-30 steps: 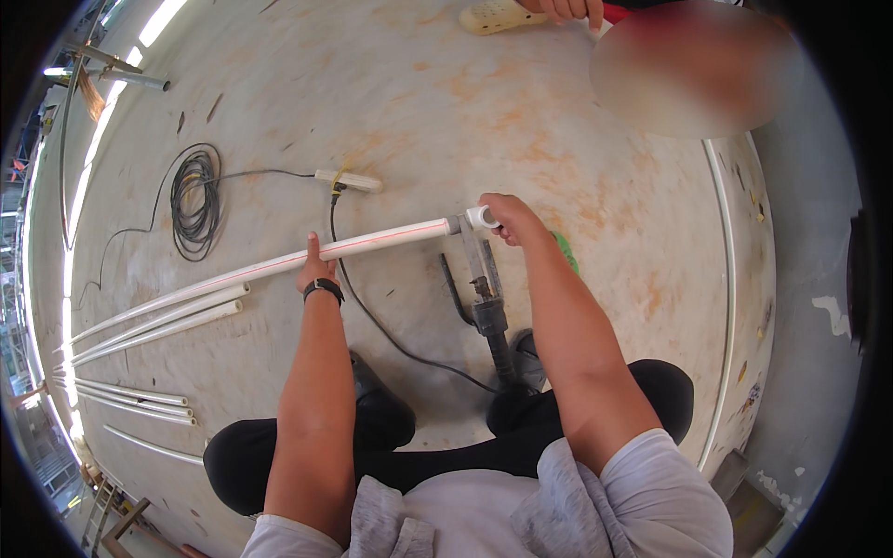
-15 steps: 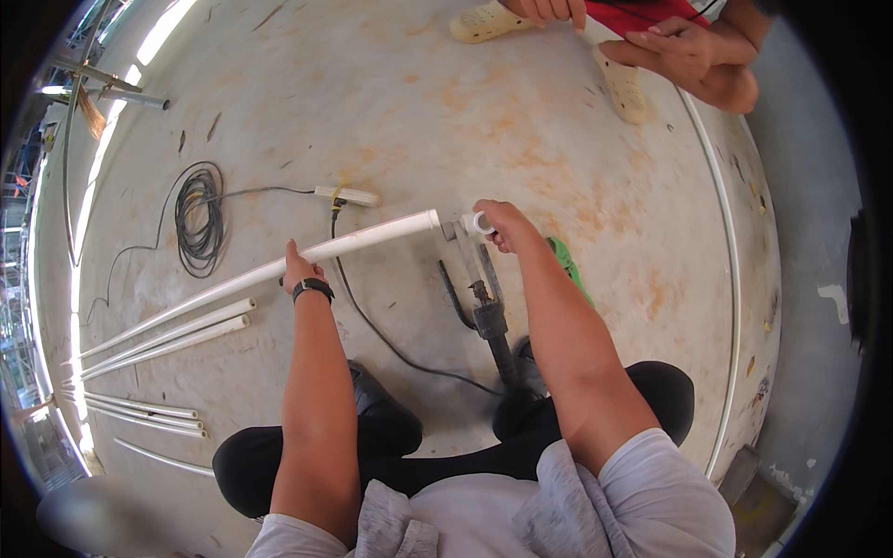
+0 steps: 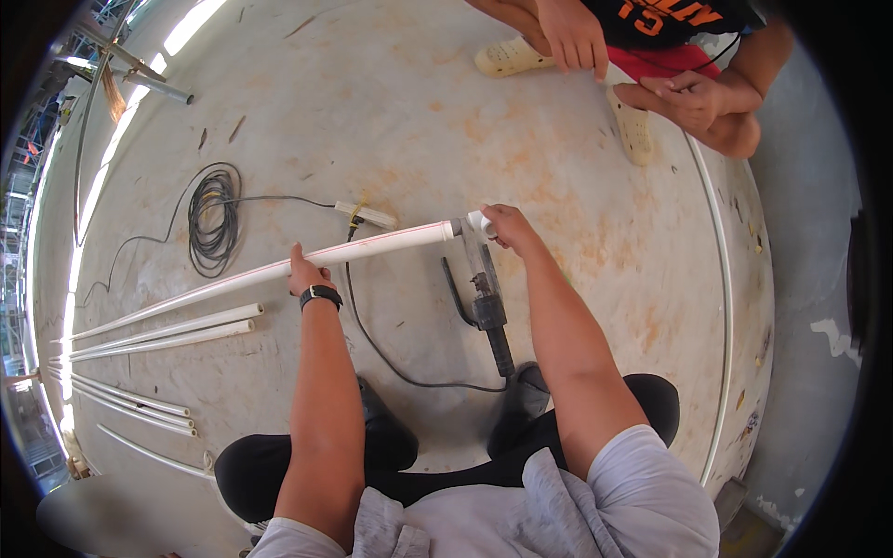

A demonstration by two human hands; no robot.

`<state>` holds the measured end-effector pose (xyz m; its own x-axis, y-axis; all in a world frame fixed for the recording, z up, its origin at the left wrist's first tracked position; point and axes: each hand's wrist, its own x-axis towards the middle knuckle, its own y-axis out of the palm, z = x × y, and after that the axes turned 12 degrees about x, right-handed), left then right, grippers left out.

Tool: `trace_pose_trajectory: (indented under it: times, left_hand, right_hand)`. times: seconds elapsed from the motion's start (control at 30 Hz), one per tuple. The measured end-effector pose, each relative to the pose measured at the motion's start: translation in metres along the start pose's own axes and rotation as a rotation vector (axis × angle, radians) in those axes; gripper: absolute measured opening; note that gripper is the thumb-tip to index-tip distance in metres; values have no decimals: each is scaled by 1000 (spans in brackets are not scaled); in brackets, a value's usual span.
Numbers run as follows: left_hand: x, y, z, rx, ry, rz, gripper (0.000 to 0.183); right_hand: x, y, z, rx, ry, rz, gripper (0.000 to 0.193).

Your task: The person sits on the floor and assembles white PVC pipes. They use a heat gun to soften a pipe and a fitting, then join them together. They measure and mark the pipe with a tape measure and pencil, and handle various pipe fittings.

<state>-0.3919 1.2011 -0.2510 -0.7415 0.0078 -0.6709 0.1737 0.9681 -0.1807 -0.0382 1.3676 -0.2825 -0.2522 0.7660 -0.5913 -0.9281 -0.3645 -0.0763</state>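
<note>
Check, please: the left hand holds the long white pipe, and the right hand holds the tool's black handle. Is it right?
Not quite. In the head view, the right hand holds a white fitting, not the black handle; the left hand does hold the long white pipe.

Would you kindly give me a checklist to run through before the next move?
1. Left hand gripping the long white pipe: ok.
2. Right hand holding the white fitting: ok.
3. Pipe end fully seated against the head of the black-handled tool: cannot tell.
4. Tool's cord led to the power strip: ok.
5. Tool's head heated: cannot tell.
6. Co-worker's hands away from the tool: ok, across the floor.
</note>
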Motion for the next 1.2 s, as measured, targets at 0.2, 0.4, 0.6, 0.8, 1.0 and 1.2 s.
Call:
trace_pose_trajectory:
  times: [0.2, 0.4, 0.6, 0.8, 1.0, 1.2]
  left_hand:
    - [-9, 11, -13, -284, -56, 62, 37]
    - [-13, 20, -34, -581, -60, 188, 16]
    - [-19, 25, -48, -604, -30, 214, 20]
    - [-18, 25, -47, -610, -35, 216, 20]
    - [-17, 29, -45, -578, -46, 171, 21]
    - [-27, 23, -50, -591, -117, 177, 21]
  right_hand:
    - [-13, -5, 5, 69, -314, -123, 31]
    - [-52, 15, 69, 242, -307, 174, 28]
    - [-73, 32, 87, 287, -346, 220, 27]
    - [-77, 31, 82, 310, -335, 248, 26]
    - [-82, 36, 82, 320, -378, 265, 27]
    - [-84, 42, 76, 233, -420, 245, 23]
